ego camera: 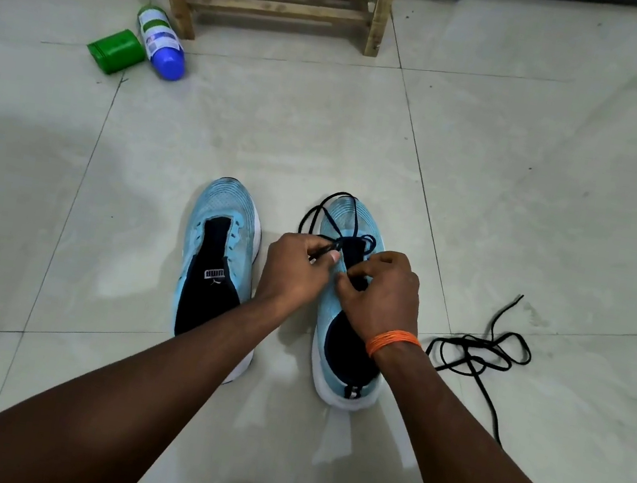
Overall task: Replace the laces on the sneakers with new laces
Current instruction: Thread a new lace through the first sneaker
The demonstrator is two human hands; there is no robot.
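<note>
A person's left hand (294, 275) and right hand (379, 297) are working over a pale-blue sneaker (357, 222) that is standing on a tiled floor (525, 190) at the frame's centre, toe pointing to 12 o'clock. The left grip is pinching one end of a black lace (324, 209) between thumb and fingers. The right grip is curling onto the sneaker's upper at the eyelet row, though whether it is also catching the lace is hidden by the fingers.

The slack is looping freely over the toe. It is likely to snag or twist as it is drawn through, and a hurried pull could be skipping an eyelet or leaving the two ends uneven. A spare lace (479, 350) is lying in a loose tangle at 3 o'clock of the sneaker and risks knotting when lifted.

The sneaker is showing a knit upper, a dark tongue and a thick white sole. The second sneaker (219, 250), just beside it at 9 o'clock, is sitting unlaced. A green container (115, 50), a blue-capped bottle (162, 43) and a wooden frame (279, 1) are lying well apart, between 10 and 12 o'clock.
</note>
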